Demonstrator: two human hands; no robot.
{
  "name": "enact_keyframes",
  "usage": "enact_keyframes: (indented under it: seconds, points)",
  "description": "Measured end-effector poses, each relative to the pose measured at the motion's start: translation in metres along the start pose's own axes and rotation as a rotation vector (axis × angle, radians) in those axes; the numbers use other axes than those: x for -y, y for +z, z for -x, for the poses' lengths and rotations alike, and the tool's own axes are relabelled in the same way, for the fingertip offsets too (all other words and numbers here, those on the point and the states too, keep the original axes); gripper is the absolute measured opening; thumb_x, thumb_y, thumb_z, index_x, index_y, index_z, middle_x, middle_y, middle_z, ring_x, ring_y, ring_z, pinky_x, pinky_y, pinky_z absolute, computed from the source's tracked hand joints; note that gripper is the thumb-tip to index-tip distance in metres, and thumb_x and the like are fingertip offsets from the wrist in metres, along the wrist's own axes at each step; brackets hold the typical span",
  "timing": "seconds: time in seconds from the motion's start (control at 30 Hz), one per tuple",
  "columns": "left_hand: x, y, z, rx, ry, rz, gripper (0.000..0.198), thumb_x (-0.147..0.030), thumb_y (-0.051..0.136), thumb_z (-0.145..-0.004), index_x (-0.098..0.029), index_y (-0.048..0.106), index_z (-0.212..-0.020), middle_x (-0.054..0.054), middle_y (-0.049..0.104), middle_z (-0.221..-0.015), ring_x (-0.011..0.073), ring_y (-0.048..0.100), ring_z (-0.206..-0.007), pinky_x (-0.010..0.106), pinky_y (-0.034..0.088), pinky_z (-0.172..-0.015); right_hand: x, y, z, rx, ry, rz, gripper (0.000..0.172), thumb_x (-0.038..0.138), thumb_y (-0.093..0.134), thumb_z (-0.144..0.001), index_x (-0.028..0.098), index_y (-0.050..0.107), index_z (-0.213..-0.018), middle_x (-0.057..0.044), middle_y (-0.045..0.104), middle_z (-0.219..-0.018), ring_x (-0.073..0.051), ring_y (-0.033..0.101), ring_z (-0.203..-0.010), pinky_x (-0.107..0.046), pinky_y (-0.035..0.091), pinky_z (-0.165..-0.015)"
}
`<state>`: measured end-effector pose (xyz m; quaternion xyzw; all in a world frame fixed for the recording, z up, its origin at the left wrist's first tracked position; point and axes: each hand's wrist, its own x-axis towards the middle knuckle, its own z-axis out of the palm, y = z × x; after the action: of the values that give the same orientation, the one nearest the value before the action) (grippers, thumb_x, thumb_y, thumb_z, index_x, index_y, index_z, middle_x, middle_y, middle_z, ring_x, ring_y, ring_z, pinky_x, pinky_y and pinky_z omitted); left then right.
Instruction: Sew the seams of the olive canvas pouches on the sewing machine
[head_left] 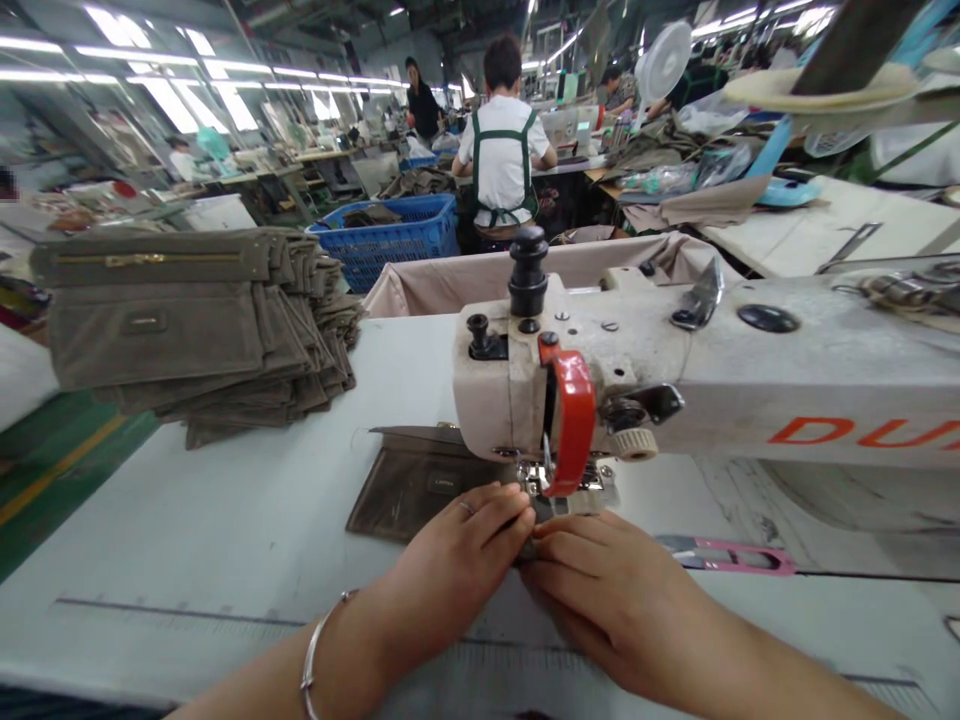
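Observation:
A brown-olive fabric panel (409, 490) with a small label lies on the sewing machine table, its right part under the head of the sewing machine (495, 390). My left hand (469, 560), fingers bent together, grips the panel's near edge just before the presser foot (534, 480). Close beside it, my right hand (607, 590) pinches the same edge, fingers curled and fingertips almost meeting the left ones. Between the hands only a sliver of cloth shows; the rest there is hidden. Right of my right hand lies a pair of pink-handled thread snips (731, 555).
A tall stack of similar panels (165, 320), the top one with a zipper, stands at the table's left. A ruler scale (180, 612) runs along the table's front. Behind are a pink cloth-lined bin (420, 290), a blue crate (397, 235) and a seated co-worker (502, 150).

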<state>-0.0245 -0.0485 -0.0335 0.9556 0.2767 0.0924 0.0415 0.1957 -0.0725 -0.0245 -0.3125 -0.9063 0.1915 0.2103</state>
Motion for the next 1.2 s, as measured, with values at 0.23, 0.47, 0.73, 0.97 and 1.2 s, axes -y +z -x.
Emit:
enact_keyframes:
  seconds: [0.23, 0.47, 0.73, 0.97, 1.2]
  points:
    - [-0.003, -0.007, 0.001, -0.204, 0.065, 0.136, 0.021, -0.008, 0.049, -0.095, -0.011, 0.059, -0.113, 0.006, 0.064, -0.113, 0.0147, 0.056, -0.111, 0.03, 0.045, -0.106, -0.004, -0.002, 0.002, -0.031, -0.01, 0.011, 0.02, 0.017, 0.052, -0.09, 0.022, 0.064, -0.105, -0.003, 0.064, -0.095, -0.02, 0.056, -0.09, -0.037, 0.041, -0.077]
    - [0.002, -0.001, 0.001, -0.268, 0.026, 0.31, 0.015, -0.011, 0.056, -0.094, -0.015, 0.061, -0.108, 0.004, 0.067, -0.11, 0.0137, 0.059, -0.108, 0.028, 0.049, -0.099, -0.013, -0.01, 0.006, -0.031, 0.003, -0.103, 0.022, 0.013, 0.049, -0.091, 0.021, 0.066, -0.102, -0.003, 0.063, -0.093, -0.019, 0.054, -0.089, -0.037, 0.041, -0.08]
    - [-0.002, -0.008, 0.0, -0.307, 0.029, 0.271, 0.015, -0.008, 0.056, -0.093, -0.014, 0.062, -0.105, 0.005, 0.066, -0.105, 0.0147, 0.058, -0.103, 0.03, 0.048, -0.097, -0.012, -0.008, 0.005, -0.013, 0.015, -0.028, 0.012, 0.015, 0.054, -0.087, 0.021, 0.063, -0.084, -0.003, 0.061, -0.095, -0.019, 0.05, -0.085, -0.037, 0.038, -0.075]
    - [-0.004, -0.008, -0.003, -0.286, 0.058, 0.235, 0.015, -0.009, 0.052, -0.095, -0.012, 0.06, -0.107, 0.006, 0.065, -0.105, 0.0169, 0.058, -0.102, 0.032, 0.048, -0.095, -0.011, -0.008, 0.002, -0.034, -0.002, -0.018, 0.015, 0.015, 0.055, -0.086, 0.022, 0.066, -0.093, -0.002, 0.062, -0.094, -0.019, 0.049, -0.084, -0.037, 0.038, -0.075]
    - [0.001, -0.003, -0.004, -0.223, 0.093, 0.289, 0.013, -0.01, 0.051, -0.095, -0.012, 0.06, -0.105, 0.006, 0.066, -0.104, 0.0159, 0.059, -0.1, 0.031, 0.051, -0.091, -0.015, -0.011, 0.005, -0.034, 0.018, -0.116, 0.023, 0.009, 0.051, -0.086, 0.022, 0.067, -0.098, -0.001, 0.064, -0.092, -0.017, 0.054, -0.085, -0.035, 0.04, -0.076]
